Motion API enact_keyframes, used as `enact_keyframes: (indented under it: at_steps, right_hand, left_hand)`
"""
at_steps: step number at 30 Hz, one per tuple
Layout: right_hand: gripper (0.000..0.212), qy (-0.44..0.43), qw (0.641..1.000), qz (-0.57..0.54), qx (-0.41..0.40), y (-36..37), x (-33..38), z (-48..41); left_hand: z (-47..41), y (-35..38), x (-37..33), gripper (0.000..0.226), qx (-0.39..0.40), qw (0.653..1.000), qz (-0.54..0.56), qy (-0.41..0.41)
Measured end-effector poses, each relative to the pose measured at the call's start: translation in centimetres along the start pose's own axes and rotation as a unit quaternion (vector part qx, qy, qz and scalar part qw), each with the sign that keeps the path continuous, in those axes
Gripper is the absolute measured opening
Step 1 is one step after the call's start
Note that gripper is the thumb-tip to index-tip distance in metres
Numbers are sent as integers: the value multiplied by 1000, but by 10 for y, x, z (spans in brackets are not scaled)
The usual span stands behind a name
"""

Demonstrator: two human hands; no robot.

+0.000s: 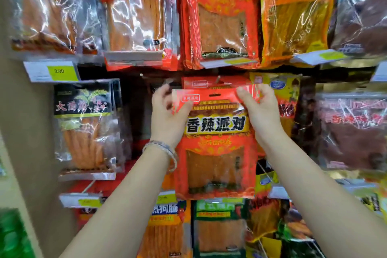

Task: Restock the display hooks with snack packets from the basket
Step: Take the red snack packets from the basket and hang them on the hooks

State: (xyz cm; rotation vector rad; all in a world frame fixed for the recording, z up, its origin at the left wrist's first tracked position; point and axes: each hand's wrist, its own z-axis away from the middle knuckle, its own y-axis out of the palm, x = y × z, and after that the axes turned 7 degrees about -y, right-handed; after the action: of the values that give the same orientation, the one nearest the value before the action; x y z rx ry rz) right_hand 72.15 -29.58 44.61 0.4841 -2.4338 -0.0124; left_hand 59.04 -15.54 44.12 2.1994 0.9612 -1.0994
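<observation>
I hold a red snack packet (215,144) with a yellow label band upright in front of the display wall. My left hand (167,115), with a bracelet on the wrist, pinches its top left corner. My right hand (259,109) pinches the top right corner. The hang slot at the packet's top sits just below the metal hook (218,79), on which another red packet of the same kind (199,83) hangs behind. The basket is out of view.
Hooks all around carry hanging packets: a black-labelled one (83,123) at left, a yellow one (287,94) behind my right hand, a dark red one (354,130) at right. A row of larger packets (222,16) hangs above. Price tags (52,71) jut forward.
</observation>
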Motion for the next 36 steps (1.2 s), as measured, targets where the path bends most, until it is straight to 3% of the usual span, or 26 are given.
enact_keyframes:
  at_steps: [2, 6, 10, 18, 22, 25, 29, 32, 36]
  right_hand:
    - [18, -37, 999, 25, -27, -2, 5, -7]
    - [23, -80, 996, 36, -9, -2, 19, -19]
    - [25, -60, 995, 64, -38, 3, 21, -33]
    - [24, 8, 990, 139, -14, 4, -2, -42]
    - [48, 0, 986, 160, -46, 5, -14, -29]
    - [57, -108, 957, 262, -56, 0, -29, -7]
    - [53, -215, 890, 403, 21, -6, -56, 25]
    - [55, -216, 858, 449, 124, -9, -80, 42]
    - [66, -181, 837, 481, 187, -7, -98, 39]
  left_hand:
    - [-3, -2, -7, 69, -9, 995, -70, 68]
    - [1, 4, -20, 69, 63, 965, -188, 173]
    - [5, 16, -25, 69, 114, 959, -191, 173]
    - [7, 22, -20, 70, 125, 960, -185, 170]
    - [7, 20, 9, 81, 127, 944, -242, 183]
    - [7, 14, 48, 87, 132, 921, -341, 133]
    - [9, 7, 87, 91, 123, 938, -320, 58]
    - [7, 8, 106, 91, 111, 943, -315, 4]
    - [-4, 13, 120, 90, 147, 939, -308, -33]
